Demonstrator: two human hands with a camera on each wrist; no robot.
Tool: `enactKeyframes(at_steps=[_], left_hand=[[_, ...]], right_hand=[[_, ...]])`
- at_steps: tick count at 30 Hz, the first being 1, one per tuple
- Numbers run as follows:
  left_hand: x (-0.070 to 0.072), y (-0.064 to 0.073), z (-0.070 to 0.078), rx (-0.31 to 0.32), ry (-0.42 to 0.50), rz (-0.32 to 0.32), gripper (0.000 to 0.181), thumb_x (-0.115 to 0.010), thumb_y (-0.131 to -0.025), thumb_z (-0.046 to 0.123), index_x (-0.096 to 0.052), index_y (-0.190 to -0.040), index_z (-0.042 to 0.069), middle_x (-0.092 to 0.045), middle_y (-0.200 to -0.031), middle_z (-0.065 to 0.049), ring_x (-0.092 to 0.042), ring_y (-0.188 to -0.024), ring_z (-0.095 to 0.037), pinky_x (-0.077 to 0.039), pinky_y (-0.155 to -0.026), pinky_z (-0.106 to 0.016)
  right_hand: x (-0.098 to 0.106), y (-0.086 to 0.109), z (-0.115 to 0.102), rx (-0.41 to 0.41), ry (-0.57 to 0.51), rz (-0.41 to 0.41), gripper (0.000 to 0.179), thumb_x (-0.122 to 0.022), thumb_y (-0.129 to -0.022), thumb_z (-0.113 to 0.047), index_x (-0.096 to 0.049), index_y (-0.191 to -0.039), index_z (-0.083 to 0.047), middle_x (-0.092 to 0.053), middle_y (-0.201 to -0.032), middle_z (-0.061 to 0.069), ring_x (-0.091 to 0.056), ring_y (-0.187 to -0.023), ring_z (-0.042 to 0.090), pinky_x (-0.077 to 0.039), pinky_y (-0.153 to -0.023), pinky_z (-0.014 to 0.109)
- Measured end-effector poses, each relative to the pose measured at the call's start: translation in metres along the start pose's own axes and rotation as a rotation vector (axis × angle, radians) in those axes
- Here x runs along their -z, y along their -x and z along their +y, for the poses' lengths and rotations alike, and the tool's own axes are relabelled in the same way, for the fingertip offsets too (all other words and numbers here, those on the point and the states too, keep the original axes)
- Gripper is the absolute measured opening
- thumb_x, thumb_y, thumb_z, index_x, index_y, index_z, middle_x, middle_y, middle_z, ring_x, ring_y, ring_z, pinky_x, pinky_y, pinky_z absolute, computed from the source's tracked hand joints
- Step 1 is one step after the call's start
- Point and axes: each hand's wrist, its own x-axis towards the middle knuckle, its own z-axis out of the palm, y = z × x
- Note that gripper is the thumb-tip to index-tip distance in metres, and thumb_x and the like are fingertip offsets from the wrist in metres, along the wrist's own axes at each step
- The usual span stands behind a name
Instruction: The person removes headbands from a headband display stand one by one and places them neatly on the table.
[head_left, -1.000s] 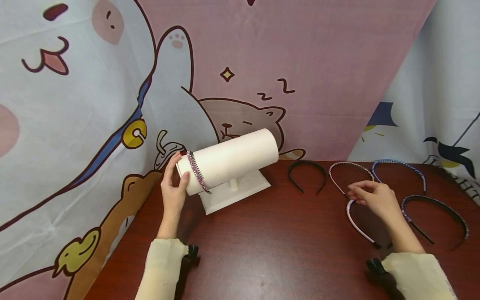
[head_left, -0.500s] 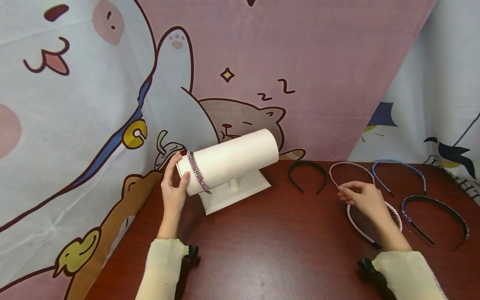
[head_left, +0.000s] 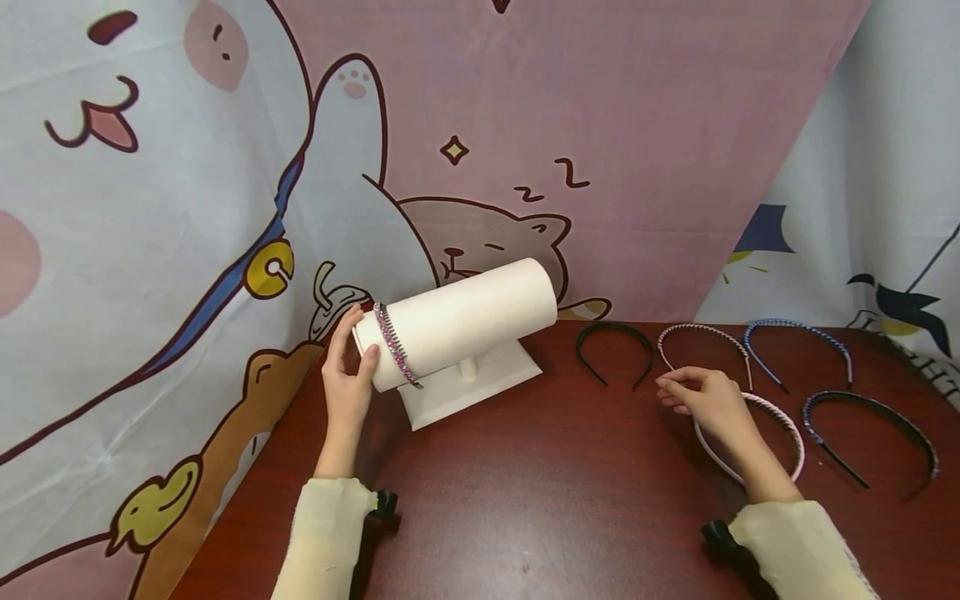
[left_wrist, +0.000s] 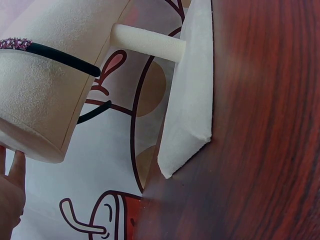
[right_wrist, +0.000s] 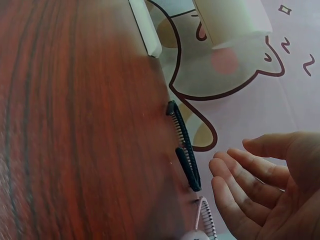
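Note:
A white cylindrical display stand (head_left: pixel 465 321) rests on the table, its roll raised on a short post over a flat base. Around its left end sits a headband with pink sparkly stones (head_left: pixel 395 346). My left hand (head_left: pixel 348 387) holds that end of the roll, thumb in front and fingers behind; the left wrist view catches only part of the hand. My right hand (head_left: pixel 708 400) is in the air with nothing in it, fingers loosely bent. It partly covers a pale pink headband (head_left: pixel 797 446) and is close to a pink beaded headband (head_left: pixel 705 327).
On the right of the dark wooden table (head_left: pixel 525 508) lie a black headband (head_left: pixel 615 327), a blue headband (head_left: pixel 802 327) and a dark beaded headband (head_left: pixel 892 408). A cartoon-printed cloth (head_left: pixel 637 167) hangs behind the table.
My right hand has moved left over the headbands, uncovering more of the pale pink one. My left hand and the stand have stayed in place.

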Motion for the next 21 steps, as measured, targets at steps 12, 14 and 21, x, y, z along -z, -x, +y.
enactKeyframes(at_steps=[12,14,21], left_hand=[[-0.001,0.0,-0.004,0.0,0.008,0.011,0.048,-0.061,-0.088,-0.003,-0.053,-0.135,-0.01,-0.05,-0.15,-0.017,-0.046,-0.14,-0.012,-0.039,-0.112,-0.018],[0.0,0.0,-0.012,-0.01,0.008,0.014,0.048,-0.061,-0.088,-0.004,-0.053,-0.136,-0.008,-0.05,-0.15,-0.016,-0.046,-0.14,-0.013,-0.039,-0.112,-0.018],[0.004,-0.001,-0.032,-0.017,0.012,0.02,0.047,-0.065,-0.09,0.005,-0.057,-0.137,0.003,-0.052,-0.15,-0.007,-0.045,-0.141,-0.015,-0.039,-0.114,-0.02]], right_hand=[[-0.01,-0.002,-0.009,-0.003,0.0,-0.03,0.032,-0.06,-0.099,-0.018,-0.069,-0.114,0.007,-0.077,-0.094,0.02,-0.072,-0.073,0.002,-0.059,-0.064,0.02],[-0.011,-0.002,-0.011,-0.005,-0.021,-0.035,0.032,-0.06,-0.099,-0.019,-0.069,-0.115,0.007,-0.077,-0.095,0.02,-0.072,-0.074,0.002,-0.059,-0.065,0.02],[-0.018,-0.005,-0.019,0.015,-0.023,-0.038,0.031,-0.06,-0.099,-0.019,-0.069,-0.115,0.006,-0.077,-0.096,0.019,-0.073,-0.076,0.004,-0.06,-0.067,0.023]])
